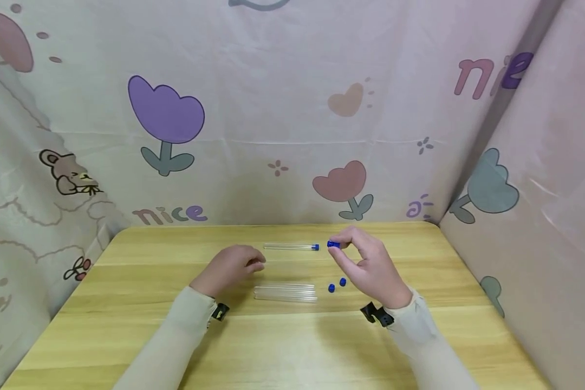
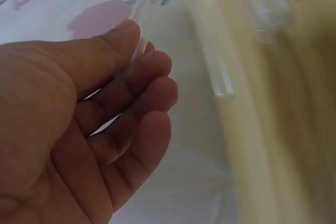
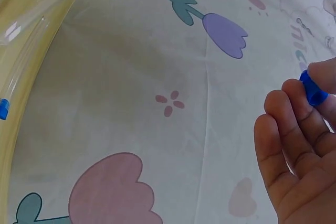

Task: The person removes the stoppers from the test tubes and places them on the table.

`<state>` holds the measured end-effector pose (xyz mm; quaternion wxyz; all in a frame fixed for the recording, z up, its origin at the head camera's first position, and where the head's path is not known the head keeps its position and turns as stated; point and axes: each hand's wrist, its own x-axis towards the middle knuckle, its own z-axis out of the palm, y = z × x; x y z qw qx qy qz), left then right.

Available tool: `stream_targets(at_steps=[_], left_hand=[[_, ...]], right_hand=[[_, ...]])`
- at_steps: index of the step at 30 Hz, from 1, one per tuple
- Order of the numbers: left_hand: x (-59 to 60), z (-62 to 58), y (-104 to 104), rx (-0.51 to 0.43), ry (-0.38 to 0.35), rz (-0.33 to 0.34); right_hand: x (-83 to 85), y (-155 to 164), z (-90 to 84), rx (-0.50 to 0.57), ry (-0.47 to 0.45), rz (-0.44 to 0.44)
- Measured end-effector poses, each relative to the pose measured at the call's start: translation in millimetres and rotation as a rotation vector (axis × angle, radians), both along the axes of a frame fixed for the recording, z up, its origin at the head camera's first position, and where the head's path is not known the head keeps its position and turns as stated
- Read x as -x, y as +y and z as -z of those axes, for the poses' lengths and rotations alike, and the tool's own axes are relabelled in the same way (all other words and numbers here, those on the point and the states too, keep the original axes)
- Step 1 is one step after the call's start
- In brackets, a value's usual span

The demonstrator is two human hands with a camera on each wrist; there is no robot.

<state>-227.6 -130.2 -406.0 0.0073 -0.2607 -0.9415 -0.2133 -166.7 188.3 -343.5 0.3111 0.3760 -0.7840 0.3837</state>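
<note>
In the left wrist view, my left hand [image 2: 105, 103] pinches the end of a clear test tube [image 2: 149, 11] between thumb and forefinger; the other fingers curl loosely below. That tube is barely visible in the head view. My right hand [image 1: 370, 265] holds a blue cap [image 1: 333, 244] between thumb and fingertips, with its hollow end showing in the right wrist view. The held cap and the held tube are apart. Beyond the hands lies a test tube [image 1: 290, 247] with a blue cap on its right end. Two loose blue caps, one nearer [image 1: 331, 288] and another [image 1: 343, 281], sit by my right hand.
Several clear test tubes [image 1: 285, 293] lie side by side on the wooden table [image 1: 292, 346], in front of the hands. A printed cloth [image 1: 253, 119] hangs behind the table and along both sides. Black straps [image 1: 377, 314] circle the wrists.
</note>
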Motion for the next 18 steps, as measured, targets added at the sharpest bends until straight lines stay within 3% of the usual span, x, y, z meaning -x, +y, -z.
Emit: stream_targets(at_steps=[6,9,13,18], left_hand=[[5.9,18.9,-2.3,-0.018,-0.048,0.002],[8.1,26.6,-4.4,0.0,-0.036,0.013],[10.0,31.8,-4.8,0.031,-0.005,0.036],[11.0,34.6,-4.1,0.047,-0.023,0.048]], right_hand=[[1.1,-1.8,1.2,-0.024,-0.023,0.005],[1.2,-2.7,1.2,-0.029,-0.035,0.004],[2.1,-3.1,2.0,-0.045,-0.051,-0.004],[1.4,-2.1,3.7,-0.058,-0.076,0.012]])
